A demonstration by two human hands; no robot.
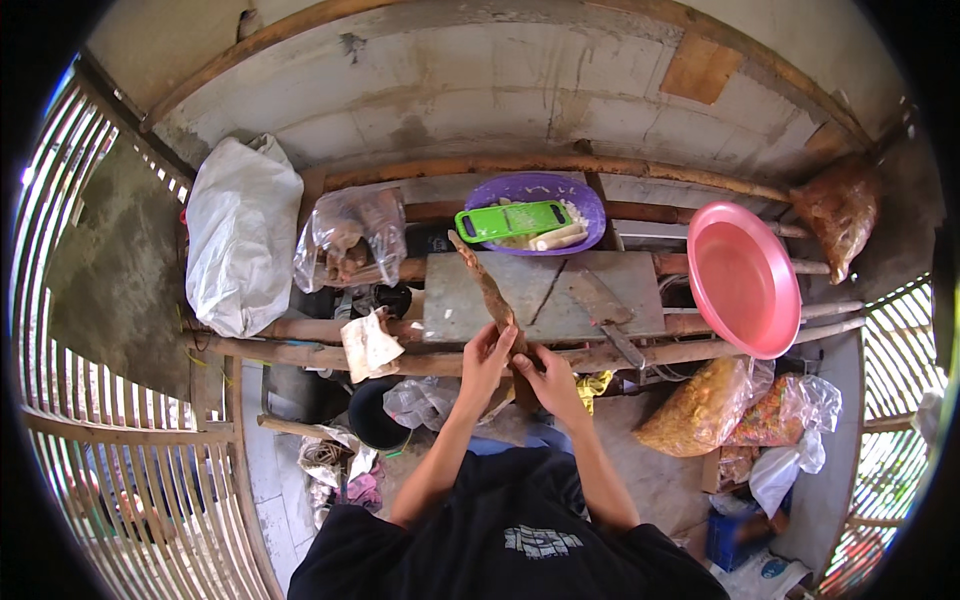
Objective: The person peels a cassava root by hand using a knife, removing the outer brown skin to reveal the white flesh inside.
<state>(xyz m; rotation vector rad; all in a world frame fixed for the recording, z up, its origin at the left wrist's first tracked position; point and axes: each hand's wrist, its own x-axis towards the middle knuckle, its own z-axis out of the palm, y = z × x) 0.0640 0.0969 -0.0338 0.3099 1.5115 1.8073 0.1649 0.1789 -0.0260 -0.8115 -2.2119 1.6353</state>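
A long, brown, rough-skinned cassava root (486, 285) is held in front of me, its thin end pointing up and away over the grey board (455, 295). My left hand (485, 368) is closed round its middle. Just to the right, my right hand (552, 382) is closed on the lower part, thumb laid along it. A broad-bladed knife (624, 346) rests on the board's right side, handle toward me. Behind the board stands a purple basin (598, 215) with a green slicer (515, 220) across it and peeled white cassava pieces (560, 237) inside.
A pink basin (745, 290) tilts at the right. Left are a white sack (245, 235) and a clear bag of brown roots (350, 240). Filled plastic bags (695, 410) stand low right, a black bucket (378, 412) low left. Bamboo poles (290, 352) form the bench's front.
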